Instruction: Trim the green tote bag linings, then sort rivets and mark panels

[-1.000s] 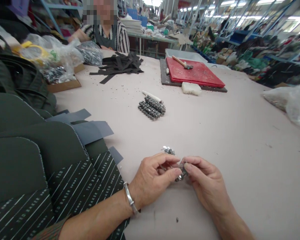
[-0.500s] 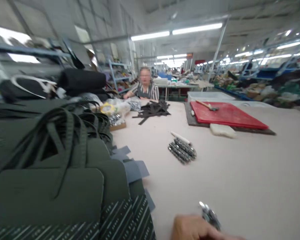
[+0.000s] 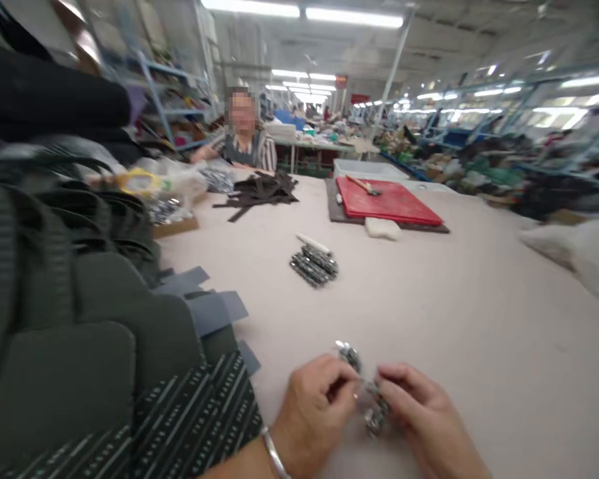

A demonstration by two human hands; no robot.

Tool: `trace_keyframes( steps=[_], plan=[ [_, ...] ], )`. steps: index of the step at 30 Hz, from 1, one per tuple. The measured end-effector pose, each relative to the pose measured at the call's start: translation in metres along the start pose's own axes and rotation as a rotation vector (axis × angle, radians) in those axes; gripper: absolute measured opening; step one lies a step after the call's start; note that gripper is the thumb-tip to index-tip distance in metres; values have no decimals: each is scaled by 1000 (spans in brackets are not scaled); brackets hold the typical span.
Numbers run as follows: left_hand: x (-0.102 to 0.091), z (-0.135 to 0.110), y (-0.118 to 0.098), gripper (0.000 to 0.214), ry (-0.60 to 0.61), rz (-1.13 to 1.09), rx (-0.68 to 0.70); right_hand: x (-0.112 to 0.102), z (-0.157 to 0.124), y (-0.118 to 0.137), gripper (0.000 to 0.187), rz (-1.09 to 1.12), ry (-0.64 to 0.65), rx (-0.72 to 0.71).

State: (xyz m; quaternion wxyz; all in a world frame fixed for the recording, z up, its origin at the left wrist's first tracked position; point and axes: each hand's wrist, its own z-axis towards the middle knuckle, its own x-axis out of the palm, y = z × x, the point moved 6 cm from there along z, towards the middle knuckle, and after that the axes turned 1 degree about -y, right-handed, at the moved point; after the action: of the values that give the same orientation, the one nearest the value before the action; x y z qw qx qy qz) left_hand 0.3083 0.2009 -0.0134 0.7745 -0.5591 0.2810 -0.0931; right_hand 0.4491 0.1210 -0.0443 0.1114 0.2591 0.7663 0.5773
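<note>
- Pinching is done by the right hand [image 3: 424, 409]: its thumb and fingers are closed on a clump of shiny metal parts [image 3: 376, 418], likely so that such tiny bits are not dropped.
- The left hand [image 3: 313, 402] is held close by at 9 o'clock, fingers bent; whether anything is gripped there cannot be told through the blur.
- A small heap of metal parts [image 3: 348, 354] is set at 11 o'clock from the clump, perhaps to be reached with ease.
- A metal bundle [image 3: 313, 267] is laid farther off at 11 o'clock, beside a white stick [image 3: 312, 243], maybe to be kept neat.
- Dark green panels [image 3: 170, 332] are piled at 10 o'clock.
- A hammer [image 3: 362, 184] is rested on a red board [image 3: 394, 205] at 12 o'clock, maybe so that it is not bumped.
</note>
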Motion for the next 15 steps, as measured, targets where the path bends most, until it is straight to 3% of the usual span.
trace_keyframes(
  steps=[4, 6, 12, 15],
  plan=[
    [-2, 0, -6, 24, 75, -28, 158, -4, 4, 8, 31, 182, -11, 29],
    [-4, -1, -7, 27, 73, -91, 171, -3, 4, 8, 27, 214, 3, 10],
    [5, -2, -3, 24, 160, -255, -74, 1, -7, 9, 15, 34, 125, -108],
    [6, -1, -2, 13, 156, -268, -152, 3, -7, 10, 21, 5, 124, -114]
  ],
)
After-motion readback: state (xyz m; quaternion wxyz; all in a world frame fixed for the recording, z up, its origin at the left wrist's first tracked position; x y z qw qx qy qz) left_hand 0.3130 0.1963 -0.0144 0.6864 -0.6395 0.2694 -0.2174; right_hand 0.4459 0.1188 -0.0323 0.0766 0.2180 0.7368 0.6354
